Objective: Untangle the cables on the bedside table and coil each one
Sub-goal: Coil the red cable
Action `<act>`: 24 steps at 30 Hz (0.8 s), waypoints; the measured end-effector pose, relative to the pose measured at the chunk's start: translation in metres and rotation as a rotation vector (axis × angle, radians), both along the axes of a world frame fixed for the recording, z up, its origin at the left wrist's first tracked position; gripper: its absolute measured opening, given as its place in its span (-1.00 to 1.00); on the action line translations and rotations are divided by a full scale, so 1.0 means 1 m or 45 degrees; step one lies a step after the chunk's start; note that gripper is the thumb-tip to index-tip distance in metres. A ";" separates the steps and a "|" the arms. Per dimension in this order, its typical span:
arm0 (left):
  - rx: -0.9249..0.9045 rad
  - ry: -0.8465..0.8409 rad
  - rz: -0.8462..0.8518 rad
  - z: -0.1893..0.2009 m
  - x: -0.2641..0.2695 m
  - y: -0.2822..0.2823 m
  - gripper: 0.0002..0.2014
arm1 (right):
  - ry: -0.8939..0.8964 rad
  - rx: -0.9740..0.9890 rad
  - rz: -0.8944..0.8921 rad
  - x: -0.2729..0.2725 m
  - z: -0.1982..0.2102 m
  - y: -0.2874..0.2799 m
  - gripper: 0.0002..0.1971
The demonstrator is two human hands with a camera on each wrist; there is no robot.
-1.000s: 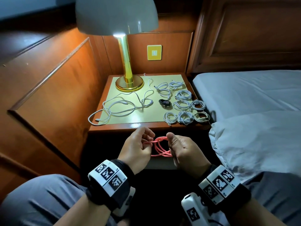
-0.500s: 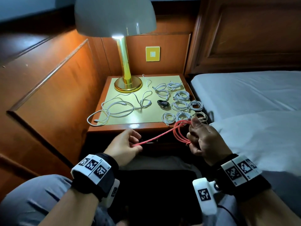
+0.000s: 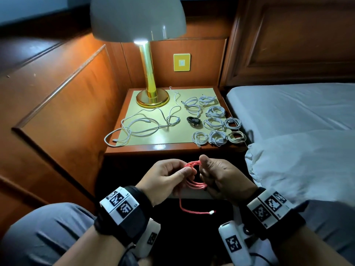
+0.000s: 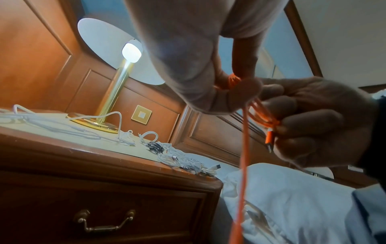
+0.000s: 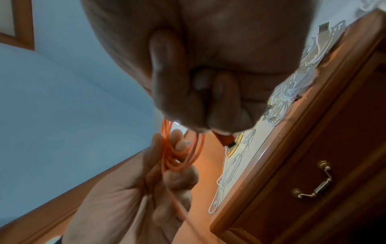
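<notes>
**Orange cable being held in loops, in front of the surface**

Both hands are holding the thin orange cable (image 3: 194, 184) below the surface (image 3: 165, 147) edge. Left hand (image 3: 166, 178) is pinching the round loops; right hand (image 3: 223, 177) is gripping them, plug end included. One tail is hanging down. White coils (image 3: 216, 136) are lying on the glossy top.

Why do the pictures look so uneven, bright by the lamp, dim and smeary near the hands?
Head view: the lamp glares under its shade and warms the wall, while the lap is dark; straight edges bow from the wide lens. Left wrist view: the bulb blows out white, and the left hand looms soft and blurred. Right wrist view: the right hand is dim and unsharp; the red cable is clearer.
</notes>
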State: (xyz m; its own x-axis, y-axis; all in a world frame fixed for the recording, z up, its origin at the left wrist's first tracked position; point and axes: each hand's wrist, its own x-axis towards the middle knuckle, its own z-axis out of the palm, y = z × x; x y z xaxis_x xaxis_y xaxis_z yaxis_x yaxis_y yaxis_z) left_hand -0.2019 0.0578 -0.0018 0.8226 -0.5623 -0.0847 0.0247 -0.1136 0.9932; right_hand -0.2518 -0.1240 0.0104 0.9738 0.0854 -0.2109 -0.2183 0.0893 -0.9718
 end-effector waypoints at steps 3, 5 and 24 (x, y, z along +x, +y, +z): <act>0.015 0.125 -0.057 0.001 0.001 -0.001 -0.78 | 0.015 0.029 -0.030 0.002 -0.003 0.002 -0.59; 0.016 0.110 0.011 0.001 0.003 -0.002 -0.76 | -0.011 0.045 -0.064 0.005 -0.003 0.002 -0.63; -0.522 0.307 0.436 0.018 0.010 0.005 -0.74 | -0.029 -0.511 0.432 -0.001 -0.023 0.012 -0.82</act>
State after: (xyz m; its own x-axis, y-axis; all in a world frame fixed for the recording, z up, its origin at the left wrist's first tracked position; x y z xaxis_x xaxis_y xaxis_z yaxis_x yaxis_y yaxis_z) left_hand -0.1923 0.0631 0.0162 0.9478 -0.2939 -0.1240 0.2232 0.3331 0.9161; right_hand -0.2530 -0.1124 -0.0130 0.9101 0.3133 -0.2711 -0.1492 -0.3628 -0.9199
